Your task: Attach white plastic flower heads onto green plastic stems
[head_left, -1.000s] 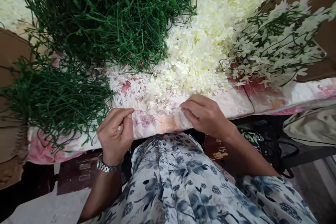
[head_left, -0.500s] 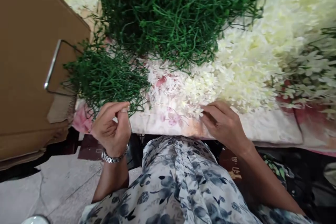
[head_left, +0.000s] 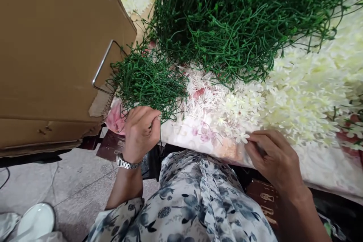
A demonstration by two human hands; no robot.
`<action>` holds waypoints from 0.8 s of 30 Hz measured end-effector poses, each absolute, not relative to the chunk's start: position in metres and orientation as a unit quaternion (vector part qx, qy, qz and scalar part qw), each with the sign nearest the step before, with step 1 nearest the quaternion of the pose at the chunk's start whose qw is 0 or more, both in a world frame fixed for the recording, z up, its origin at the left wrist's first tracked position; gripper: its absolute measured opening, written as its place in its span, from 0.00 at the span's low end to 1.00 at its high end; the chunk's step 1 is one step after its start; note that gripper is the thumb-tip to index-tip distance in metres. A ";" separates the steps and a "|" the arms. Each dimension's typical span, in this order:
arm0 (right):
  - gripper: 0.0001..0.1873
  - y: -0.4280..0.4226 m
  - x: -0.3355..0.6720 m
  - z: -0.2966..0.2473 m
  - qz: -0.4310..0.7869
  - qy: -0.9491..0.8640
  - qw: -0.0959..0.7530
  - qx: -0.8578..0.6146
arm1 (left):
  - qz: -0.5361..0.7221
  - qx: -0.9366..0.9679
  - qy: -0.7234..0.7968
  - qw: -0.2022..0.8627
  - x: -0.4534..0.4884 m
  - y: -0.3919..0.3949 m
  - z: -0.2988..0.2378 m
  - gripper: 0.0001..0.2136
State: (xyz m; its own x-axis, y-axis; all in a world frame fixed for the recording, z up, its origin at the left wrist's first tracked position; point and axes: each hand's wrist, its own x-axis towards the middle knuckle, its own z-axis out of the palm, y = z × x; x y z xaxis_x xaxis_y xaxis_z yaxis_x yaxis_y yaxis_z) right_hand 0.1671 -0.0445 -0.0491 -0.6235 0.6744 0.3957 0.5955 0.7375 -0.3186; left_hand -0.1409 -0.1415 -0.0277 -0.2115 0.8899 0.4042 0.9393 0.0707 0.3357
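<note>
My left hand (head_left: 141,131), with a metal watch (head_left: 128,162) at its wrist, is closed in a pinch at the table's front edge. A thin green artificial stem (head_left: 160,130) hangs from its fingertips, mostly hidden by the hand. Just behind it lies a small heap of green artificial stems (head_left: 150,81). My right hand (head_left: 276,159) pinches one white artificial flower (head_left: 242,137) by its edge, between thumb and forefinger. Loose cream-white flowers (head_left: 306,98) spread behind this hand, and thin white pieces (head_left: 205,94) lie between the two heaps.
A large pile of green stems (head_left: 227,26) covers the back of the table. At the left stands a big cardboard box (head_left: 62,53), with a bent metal rod (head_left: 102,62) beside it. A floral cloth (head_left: 184,134) covers the table. A white round lid-like object (head_left: 36,221) is on the floor.
The view has swung left, so things appear further right. The right hand has drawn the white flower slightly toward the table's front edge, apart from the heap. The left hand stays pinched.
</note>
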 end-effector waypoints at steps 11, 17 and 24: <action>0.07 -0.048 0.169 -0.052 0.108 -0.875 0.273 -0.385 | -0.244 -0.626 -0.740 0.019 -0.136 -0.134 -0.033 0.06; 0.08 -0.049 0.172 -0.054 0.105 -0.861 0.279 -0.412 | -0.400 -0.575 -0.713 -0.032 -0.136 -0.122 -0.027 0.04; 0.10 -0.054 0.173 -0.051 0.105 -0.841 0.281 -0.451 | -0.523 -0.493 -0.691 -0.076 -0.135 -0.115 -0.014 0.04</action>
State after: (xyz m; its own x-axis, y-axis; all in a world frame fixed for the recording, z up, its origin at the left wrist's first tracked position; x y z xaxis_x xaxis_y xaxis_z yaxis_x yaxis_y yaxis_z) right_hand 0.1727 -0.0536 -0.0508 -0.4352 0.8167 0.3790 0.6989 0.5718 -0.4295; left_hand -0.1354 -0.1146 -0.0143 -0.5028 0.7606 0.4107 0.6018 -0.0330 0.7979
